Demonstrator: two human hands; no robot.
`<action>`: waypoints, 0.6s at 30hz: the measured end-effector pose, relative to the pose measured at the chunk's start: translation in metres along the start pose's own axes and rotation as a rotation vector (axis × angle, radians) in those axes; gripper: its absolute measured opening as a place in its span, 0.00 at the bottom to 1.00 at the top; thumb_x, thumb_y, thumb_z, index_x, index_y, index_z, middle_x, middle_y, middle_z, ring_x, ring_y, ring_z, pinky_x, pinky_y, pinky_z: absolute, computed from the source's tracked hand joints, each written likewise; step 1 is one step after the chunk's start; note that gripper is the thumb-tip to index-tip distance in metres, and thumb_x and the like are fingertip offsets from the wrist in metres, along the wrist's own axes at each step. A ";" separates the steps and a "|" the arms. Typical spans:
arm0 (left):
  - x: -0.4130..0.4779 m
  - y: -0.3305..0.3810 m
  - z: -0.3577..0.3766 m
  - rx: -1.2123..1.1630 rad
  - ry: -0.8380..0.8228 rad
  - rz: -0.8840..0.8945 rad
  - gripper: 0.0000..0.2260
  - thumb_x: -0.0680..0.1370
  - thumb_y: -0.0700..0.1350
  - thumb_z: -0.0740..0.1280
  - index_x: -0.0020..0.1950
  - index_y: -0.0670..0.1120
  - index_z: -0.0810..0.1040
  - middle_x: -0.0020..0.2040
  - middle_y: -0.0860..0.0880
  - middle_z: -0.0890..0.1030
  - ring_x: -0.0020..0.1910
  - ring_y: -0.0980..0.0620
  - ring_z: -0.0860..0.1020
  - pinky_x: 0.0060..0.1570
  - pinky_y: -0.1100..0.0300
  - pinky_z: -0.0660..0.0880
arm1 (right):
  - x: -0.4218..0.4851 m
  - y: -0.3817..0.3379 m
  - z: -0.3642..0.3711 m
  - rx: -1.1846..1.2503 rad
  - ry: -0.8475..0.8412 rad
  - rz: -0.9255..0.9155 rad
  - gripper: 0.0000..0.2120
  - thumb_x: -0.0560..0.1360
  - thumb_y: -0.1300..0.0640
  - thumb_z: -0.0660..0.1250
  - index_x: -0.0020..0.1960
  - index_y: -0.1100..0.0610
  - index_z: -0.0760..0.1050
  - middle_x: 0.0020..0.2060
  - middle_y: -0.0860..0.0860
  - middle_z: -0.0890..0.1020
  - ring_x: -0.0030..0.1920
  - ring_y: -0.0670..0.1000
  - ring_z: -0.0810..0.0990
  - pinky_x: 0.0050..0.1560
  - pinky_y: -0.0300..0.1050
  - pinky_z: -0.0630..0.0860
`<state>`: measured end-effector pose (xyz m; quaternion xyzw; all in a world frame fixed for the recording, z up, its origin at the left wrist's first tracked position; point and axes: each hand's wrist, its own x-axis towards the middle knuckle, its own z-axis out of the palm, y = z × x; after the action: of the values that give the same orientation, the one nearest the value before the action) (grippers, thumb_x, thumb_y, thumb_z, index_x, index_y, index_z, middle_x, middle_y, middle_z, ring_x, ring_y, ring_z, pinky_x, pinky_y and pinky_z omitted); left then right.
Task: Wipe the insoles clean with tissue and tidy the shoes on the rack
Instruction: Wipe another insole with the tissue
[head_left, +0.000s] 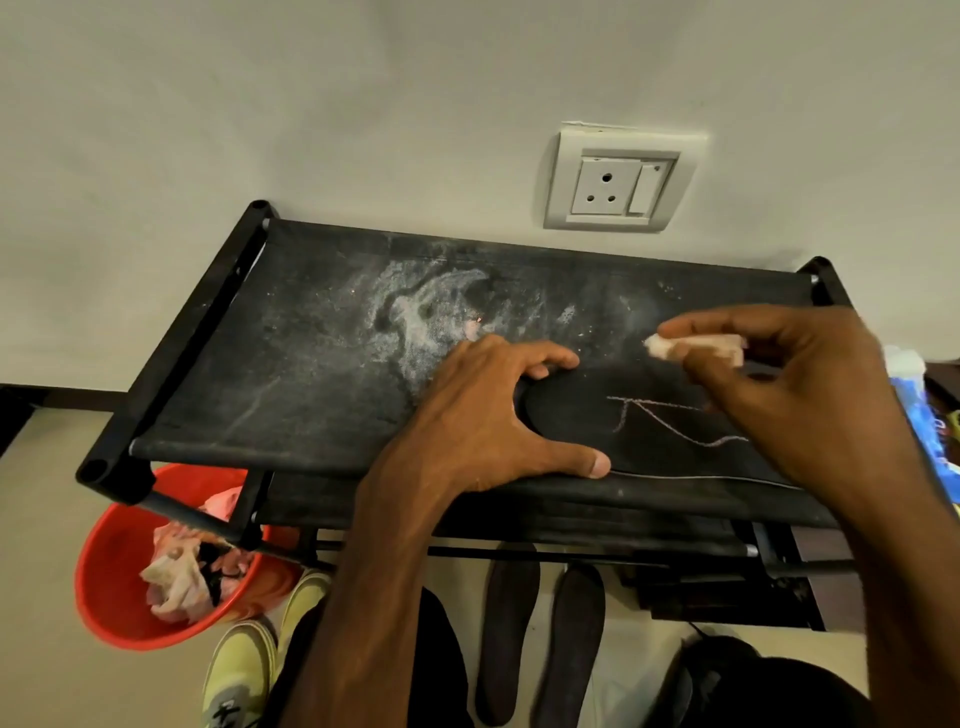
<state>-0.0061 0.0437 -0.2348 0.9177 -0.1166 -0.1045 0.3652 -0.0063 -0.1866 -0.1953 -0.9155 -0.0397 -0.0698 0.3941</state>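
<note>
A black insole (587, 421) with a pink scribble lies flat on the dusty top shelf of the black shoe rack (291, 364). My left hand (498, 415) holds its rounded end down, fingers spread around the edge. Just above the insole's right part, my right hand (795, 374) pinches a crumpled piece of tissue (691, 349). Two more dark insoles (509, 623) lie on the floor below the rack. A pair of yellow-green shoes (244, 670) stands on the floor at the lower left.
An orange bucket (109, 561) holding used crumpled tissues sits on the floor under the rack's left corner. A white wall socket (618, 179) is above the rack. A blue packet (919, 405) shows at the right edge. A dark shoe (722, 670) is at the bottom right.
</note>
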 end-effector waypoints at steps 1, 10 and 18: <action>0.000 0.000 0.000 0.013 -0.014 -0.002 0.39 0.61 0.68 0.79 0.70 0.63 0.73 0.57 0.59 0.74 0.58 0.59 0.70 0.59 0.59 0.66 | -0.004 -0.003 0.000 -0.022 -0.043 -0.010 0.10 0.71 0.50 0.71 0.52 0.42 0.84 0.46 0.39 0.85 0.44 0.40 0.84 0.43 0.37 0.82; -0.006 -0.001 -0.005 0.184 0.071 -0.092 0.41 0.58 0.72 0.77 0.65 0.58 0.72 0.60 0.56 0.71 0.61 0.54 0.66 0.61 0.53 0.71 | -0.025 -0.027 0.010 -0.345 -0.313 -0.044 0.13 0.66 0.40 0.69 0.50 0.30 0.81 0.45 0.33 0.84 0.47 0.41 0.83 0.50 0.53 0.83; -0.002 -0.005 0.002 0.055 0.078 -0.020 0.39 0.61 0.68 0.79 0.67 0.60 0.69 0.61 0.56 0.70 0.61 0.54 0.66 0.63 0.52 0.70 | -0.021 -0.022 0.038 -0.338 -0.165 -0.141 0.07 0.71 0.52 0.74 0.47 0.41 0.85 0.44 0.41 0.83 0.45 0.46 0.81 0.45 0.56 0.81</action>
<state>-0.0076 0.0468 -0.2397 0.9318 -0.0960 -0.0690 0.3432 -0.0263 -0.1441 -0.2085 -0.9662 -0.1234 -0.0278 0.2246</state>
